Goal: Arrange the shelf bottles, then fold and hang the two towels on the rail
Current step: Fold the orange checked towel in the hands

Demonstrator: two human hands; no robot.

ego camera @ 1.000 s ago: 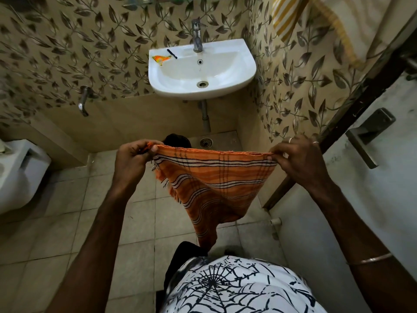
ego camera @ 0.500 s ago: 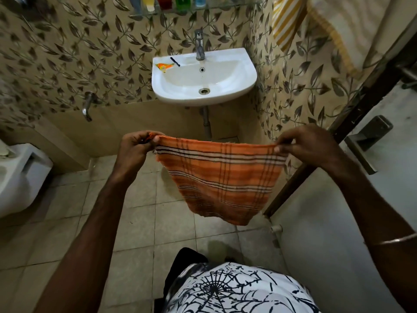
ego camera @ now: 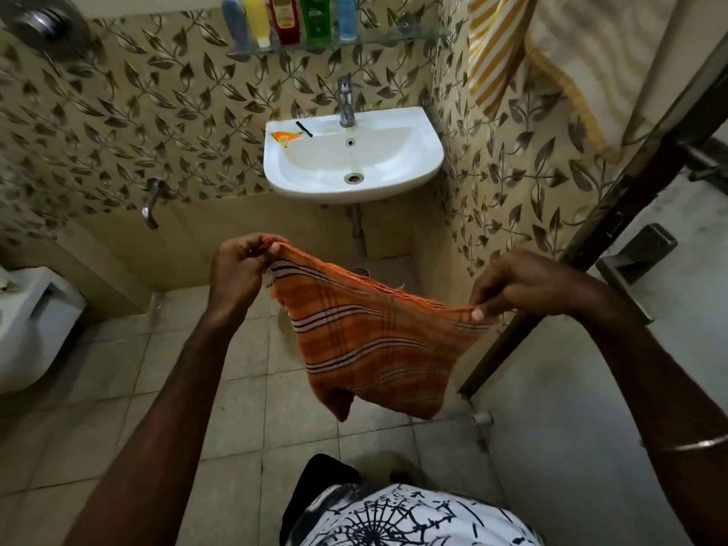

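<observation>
An orange towel [ego camera: 374, 340] with dark and white stripes hangs folded between my hands, in front of my chest. My left hand [ego camera: 240, 269] pinches its upper left corner. My right hand [ego camera: 524, 285] pinches the right corner, which sits lower, so the top edge slopes down to the right. A yellow-striped towel [ego camera: 496, 45] hangs at the top right against the wall; the rail itself is hidden. Several bottles [ego camera: 283, 17] stand upright in a row on the glass shelf [ego camera: 394, 39] above the sink.
A white sink [ego camera: 425, 151] with a tap [ego camera: 346, 100] is fixed to the far wall. A toilet [ego camera: 27, 329] stands at the left. A door with a handle [ego camera: 630, 262] is open at my right. A wall tap [ego camera: 151, 202] sticks out low on the left.
The view has tilted up, bringing the bottles into sight. My right hand has dropped lower than my left, so the towel's top edge now slopes. The towel hangs shorter than a second ago.
</observation>
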